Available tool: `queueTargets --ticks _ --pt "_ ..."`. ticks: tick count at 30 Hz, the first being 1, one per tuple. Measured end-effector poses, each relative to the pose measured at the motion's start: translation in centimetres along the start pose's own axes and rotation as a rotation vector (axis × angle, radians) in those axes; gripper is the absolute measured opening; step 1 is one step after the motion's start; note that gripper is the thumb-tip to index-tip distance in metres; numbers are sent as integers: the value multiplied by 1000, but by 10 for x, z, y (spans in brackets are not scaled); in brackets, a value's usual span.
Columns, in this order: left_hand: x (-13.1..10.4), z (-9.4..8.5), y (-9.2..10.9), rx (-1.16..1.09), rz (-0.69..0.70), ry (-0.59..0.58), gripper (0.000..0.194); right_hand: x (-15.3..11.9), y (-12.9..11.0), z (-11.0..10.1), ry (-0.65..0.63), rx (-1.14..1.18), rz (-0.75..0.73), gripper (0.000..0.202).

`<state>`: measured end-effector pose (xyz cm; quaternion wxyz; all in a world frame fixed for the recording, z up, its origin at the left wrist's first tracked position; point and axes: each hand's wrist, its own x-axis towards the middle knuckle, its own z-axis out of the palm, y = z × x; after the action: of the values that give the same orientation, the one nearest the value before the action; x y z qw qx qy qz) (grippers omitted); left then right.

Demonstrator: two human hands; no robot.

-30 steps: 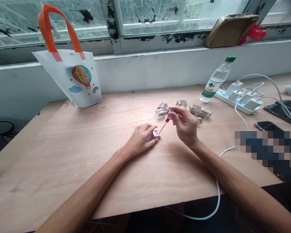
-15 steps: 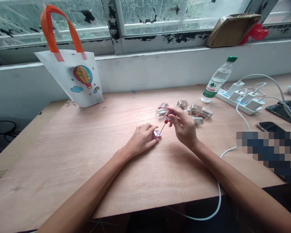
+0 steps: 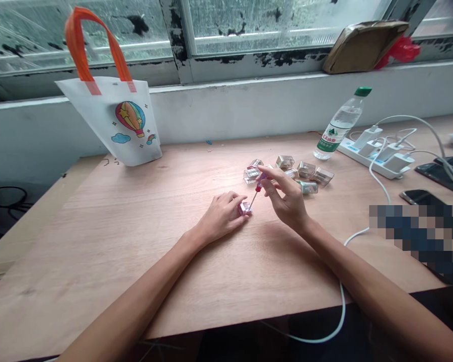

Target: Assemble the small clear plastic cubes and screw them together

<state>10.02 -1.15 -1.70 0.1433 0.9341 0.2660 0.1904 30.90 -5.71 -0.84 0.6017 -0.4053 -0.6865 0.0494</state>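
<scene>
Left hand (image 3: 224, 213) and right hand (image 3: 289, 203) are facing each other across a narrow gap over the wooden tabletop (image 3: 136, 226), the left one lying low at the wood and the right one hovering higher and farther to the right. Beyond the right hand, a loose group of other clear blocks (image 3: 306, 170) is sitting, well apart from the left hand. The right hand is pinching a screwdriver (image 3: 258, 188) between thumb and fingers, its index finger stretching out by the handle's end; the tool's long axis is slanting from that end, up and to the right, down leftward to its tip. That tip is meeting, or all but meeting, the small clear block (image 3: 245, 208), which the left hand is holding between thumb and fingers from its left side. So the left hand is being the nearer one, touching the block directly, while the right hand is reaching toward it only through the shaft; fingers are covering too much to tell the block's own long axis. Compared with the earliest frame, the screwdriver is standing steeper, the right hand is sitting slightly farther left against the tabletop, and more of one grouped block behind it is showing, while the left hand's hold is looking unchanged.
</scene>
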Motion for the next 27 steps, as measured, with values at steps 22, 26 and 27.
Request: queueTargets --ticks 22,26,27 --pt "0 1 1 0 19 3 40 -1 -3 0 28 -14 29 21" --pt "0 -1 2 -25 9 1 38 -2 -2 1 31 73 69 25" --pt "0 -1 2 -26 8 0 38 -2 -1 2 35 80 67 28"
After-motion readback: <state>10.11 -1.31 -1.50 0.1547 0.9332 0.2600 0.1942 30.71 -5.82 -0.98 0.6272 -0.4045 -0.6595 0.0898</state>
